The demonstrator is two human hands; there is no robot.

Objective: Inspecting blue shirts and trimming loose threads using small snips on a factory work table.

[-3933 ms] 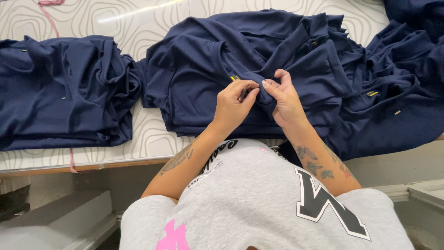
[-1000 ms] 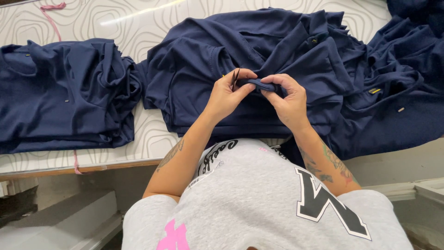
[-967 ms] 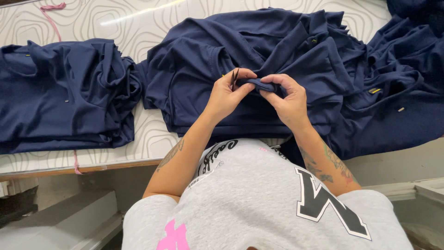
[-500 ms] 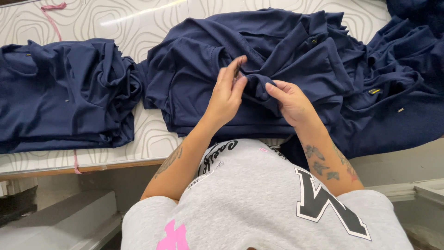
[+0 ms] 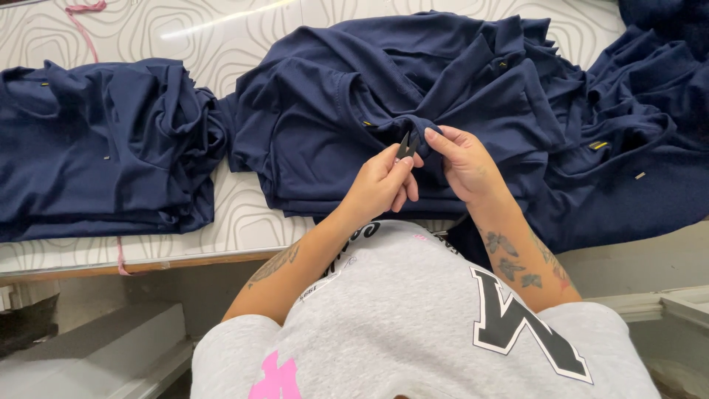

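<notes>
The navy garment (image 5: 413, 96) lies rumpled on the tabletop (image 5: 244, 222). Her right hand (image 5: 467, 164) pinches a fold of it. Her left hand (image 5: 380, 185) grips small black snips (image 5: 407, 145).

Garment workshop, probably a finishing or trimming station. Long worktable (image 5: 244, 222) with pale patterned top and wooden front edge. Stacks of identical navy shirts: one pile (image 5: 103, 148) at the left, a larger heap (image 5: 413, 81) in the middle, more (image 5: 650, 148) at the right. Small black thread snips (image 5: 407, 144) in use.
</notes>
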